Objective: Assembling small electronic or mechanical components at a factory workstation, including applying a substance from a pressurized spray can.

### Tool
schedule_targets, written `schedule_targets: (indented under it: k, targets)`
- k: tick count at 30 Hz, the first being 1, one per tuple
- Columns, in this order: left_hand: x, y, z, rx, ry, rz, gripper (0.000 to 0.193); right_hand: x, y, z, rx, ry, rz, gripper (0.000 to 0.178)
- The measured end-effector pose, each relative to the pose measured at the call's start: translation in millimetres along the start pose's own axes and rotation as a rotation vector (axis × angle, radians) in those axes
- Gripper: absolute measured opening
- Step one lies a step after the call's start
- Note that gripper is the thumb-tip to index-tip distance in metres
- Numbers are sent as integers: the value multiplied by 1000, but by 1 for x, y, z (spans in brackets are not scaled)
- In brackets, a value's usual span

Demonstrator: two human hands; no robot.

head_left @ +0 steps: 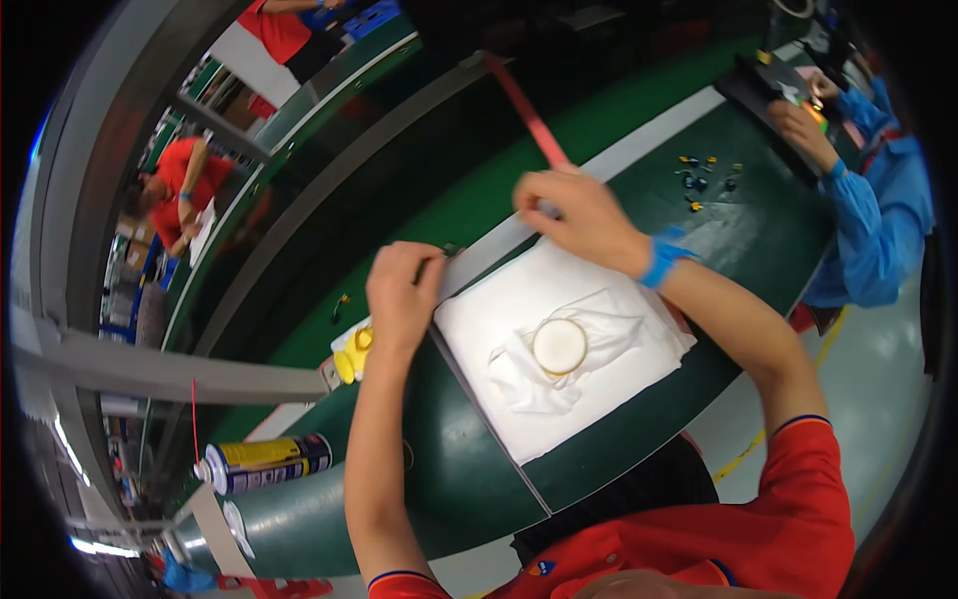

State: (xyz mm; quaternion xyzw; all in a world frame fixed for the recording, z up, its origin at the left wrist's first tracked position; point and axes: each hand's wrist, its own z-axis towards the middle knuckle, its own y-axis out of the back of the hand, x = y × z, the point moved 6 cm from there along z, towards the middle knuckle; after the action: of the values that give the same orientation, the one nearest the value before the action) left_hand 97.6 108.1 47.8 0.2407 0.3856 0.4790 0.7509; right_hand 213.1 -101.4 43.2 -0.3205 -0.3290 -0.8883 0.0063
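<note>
My left hand (pixel 399 295) is over the metal rail along the bench, fingers curled together. A small dark piece (pixel 451 250) shows just past its fingertips; I cannot tell whether they grip it. My right hand (pixel 584 218), with a blue wristband (pixel 666 258), is closed, and a bit of something greyish (pixel 547 210) shows between its fingers. A red strip (pixel 524 105) runs up behind that hand; whether they touch is unclear. Between my forearms lies a white sheet (pixel 499 309) with a crumpled white cloth (pixel 534 387) and a round white-topped piece with a yellowish rim (pixel 559 346) on it.
A yellow-and-blue spray can (pixel 269 462) lies on its side at left. Yellow round pieces (pixel 351 356) sit beside my left forearm. Several small black-and-yellow parts (pixel 696 183) are scattered at right, near a co-worker in blue (pixel 878 220). A green belt (pixel 399 225) runs beyond the rail.
</note>
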Motion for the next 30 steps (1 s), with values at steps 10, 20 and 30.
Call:
schedule_targets:
  k: [10,20,30]
  targets:
    - [11,-32,58,138,-12,137,11,-16,67,-16,-53,-148,-198,17]
    - [-211,-217,103,442,-149,-189,32,-102,173,-124,-58,-580,-534,24]
    - [-185,-199,81,553,-45,-236,16,-86,170,-165,-311,-617,436,6]
